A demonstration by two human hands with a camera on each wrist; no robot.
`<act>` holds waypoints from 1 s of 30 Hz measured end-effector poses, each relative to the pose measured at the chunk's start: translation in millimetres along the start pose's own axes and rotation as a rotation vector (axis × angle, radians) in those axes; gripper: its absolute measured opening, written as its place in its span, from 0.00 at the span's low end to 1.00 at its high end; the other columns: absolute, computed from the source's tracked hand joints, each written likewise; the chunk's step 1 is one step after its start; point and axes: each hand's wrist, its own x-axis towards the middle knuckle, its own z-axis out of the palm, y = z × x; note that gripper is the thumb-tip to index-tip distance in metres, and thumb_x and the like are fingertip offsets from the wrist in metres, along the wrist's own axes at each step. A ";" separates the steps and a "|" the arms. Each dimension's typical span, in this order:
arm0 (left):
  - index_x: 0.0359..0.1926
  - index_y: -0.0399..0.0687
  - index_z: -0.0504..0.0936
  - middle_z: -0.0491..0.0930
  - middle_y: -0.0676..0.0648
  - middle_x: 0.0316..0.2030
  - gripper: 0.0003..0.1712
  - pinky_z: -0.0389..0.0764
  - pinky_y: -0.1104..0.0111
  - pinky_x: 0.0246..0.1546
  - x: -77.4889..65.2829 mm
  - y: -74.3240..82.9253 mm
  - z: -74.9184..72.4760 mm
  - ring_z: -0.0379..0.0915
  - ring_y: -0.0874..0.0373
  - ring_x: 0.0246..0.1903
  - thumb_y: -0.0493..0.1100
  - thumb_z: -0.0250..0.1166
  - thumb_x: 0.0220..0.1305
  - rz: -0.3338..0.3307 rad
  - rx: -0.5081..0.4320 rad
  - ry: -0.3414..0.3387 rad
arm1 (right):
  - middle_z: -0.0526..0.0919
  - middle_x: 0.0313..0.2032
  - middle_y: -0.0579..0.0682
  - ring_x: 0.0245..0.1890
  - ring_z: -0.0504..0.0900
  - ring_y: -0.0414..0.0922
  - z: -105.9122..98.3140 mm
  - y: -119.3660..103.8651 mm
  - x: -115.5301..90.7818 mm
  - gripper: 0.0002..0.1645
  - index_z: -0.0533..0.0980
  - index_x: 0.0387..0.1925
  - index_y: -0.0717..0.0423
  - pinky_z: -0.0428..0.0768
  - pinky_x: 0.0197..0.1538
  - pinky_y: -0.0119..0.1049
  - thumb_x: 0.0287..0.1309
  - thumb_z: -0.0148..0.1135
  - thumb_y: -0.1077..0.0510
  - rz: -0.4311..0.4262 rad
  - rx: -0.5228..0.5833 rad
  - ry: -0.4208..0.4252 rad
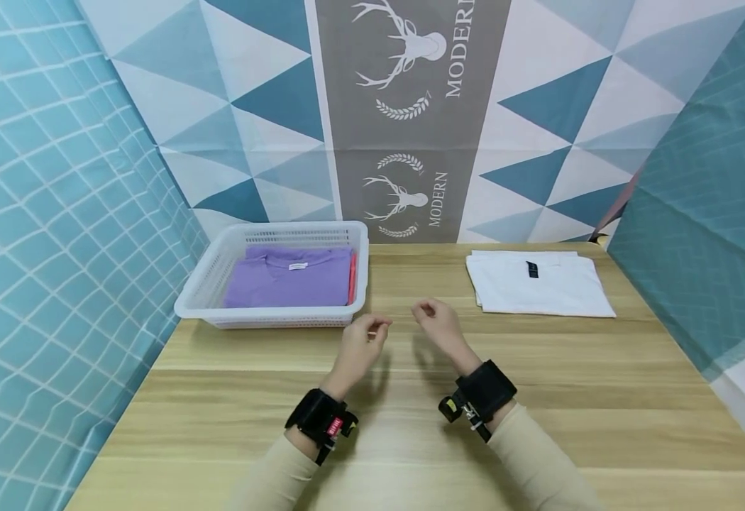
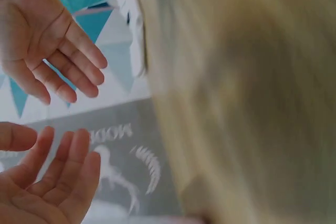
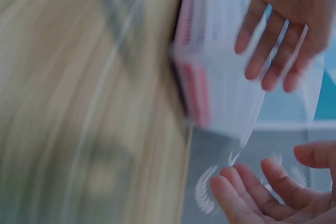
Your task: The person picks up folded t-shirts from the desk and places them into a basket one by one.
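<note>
My left hand point(image 1: 361, 342) and right hand point(image 1: 441, 328) hover over the middle of the table, facing each other with a gap between them. Both are empty, their fingers loosely bent. In the left wrist view the left hand point(image 2: 58, 182) shows its palm, with the right hand point(image 2: 50, 40) beyond it. A white plastic basket point(image 1: 283, 312), nearest my left hand, holds a folded purple shirt point(image 1: 289, 280) with a white neck label. A red item point(image 1: 352, 278) is tucked along the basket's right wall. Right of my right hand lies a folded white shirt point(image 1: 538, 287) with a black label.
The wooden table point(image 1: 219, 426) runs up to a patterned cloth backdrop point(image 1: 411, 135). A blue grid-patterned cloth point(image 1: 59, 213) hangs along the left side, and a teal cloth point(image 1: 711, 213) hangs on the right.
</note>
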 end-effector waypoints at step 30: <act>0.57 0.32 0.74 0.80 0.37 0.48 0.21 0.79 0.68 0.42 45.9 23.8 106.7 0.78 0.49 0.43 0.38 0.52 0.67 -0.339 -0.182 -0.343 | 0.76 0.54 0.65 0.38 0.80 0.36 -154.2 128.2 -12.1 0.32 0.60 0.65 0.74 0.83 0.50 0.33 0.71 0.39 0.53 0.512 0.143 0.151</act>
